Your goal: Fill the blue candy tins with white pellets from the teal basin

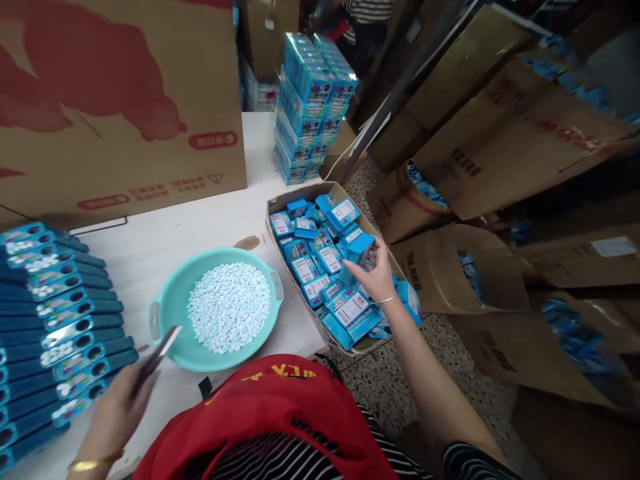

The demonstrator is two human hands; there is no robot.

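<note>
One open carton (310, 191) is holding jumbled blue packs (330, 259); beside it, a turquoise basin (175, 300) is standing. Within the carton's heap, the right hand (377, 273) is pinching a small box (361, 245), probably light, stiff and slick, best taken by its narrow edges. The left hand (117, 407) is clamping a dark-handled tool (159, 353). Pale pellets (230, 307) are lying loose in the basin.

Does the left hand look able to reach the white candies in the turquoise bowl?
Probably yes: the left hand is near the turquoise bowl, and nothing covers the white candies. That hand holds a slim, blurred tool, though.
</note>
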